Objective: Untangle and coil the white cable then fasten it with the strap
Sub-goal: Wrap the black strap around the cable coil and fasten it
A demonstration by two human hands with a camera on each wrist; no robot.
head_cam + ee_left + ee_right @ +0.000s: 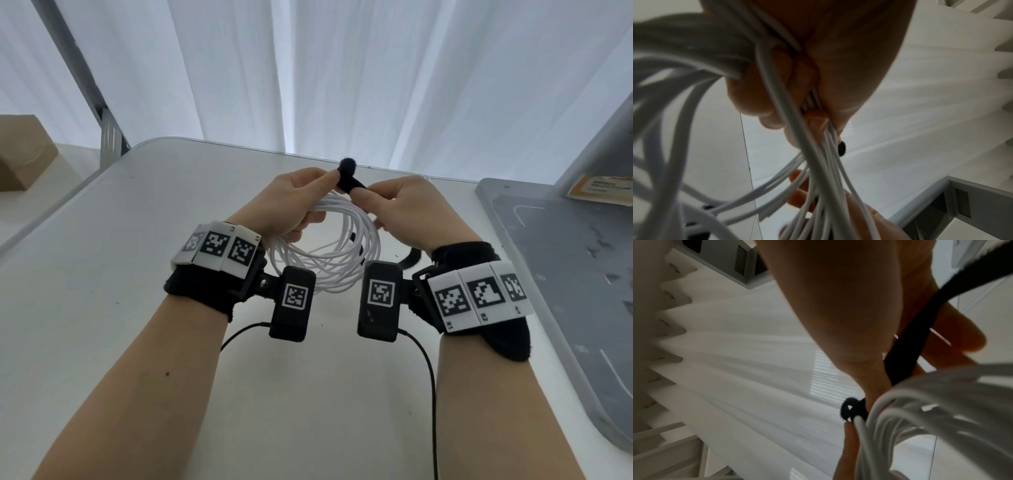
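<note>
The white cable (329,253) hangs as a coil of several loops above the white table (137,342). My left hand (301,202) grips the top of the coil, the strands bunched between thumb and fingers (818,146). A black strap (347,178) sits over the bundle between my two thumbs, one end sticking up. My right hand (387,202) pinches the strap beside the coil. In the right wrist view the strap (906,353) runs along the palm to a small loop around the cable (920,410). The strap's tip (842,148) peeks out beside the strands.
A grey mat (565,274) lies at the table's right side. A cardboard box (24,154) stands on a surface to the far left. White curtains (342,68) hang behind the table's far edge. Black leads trail from both wrist cameras.
</note>
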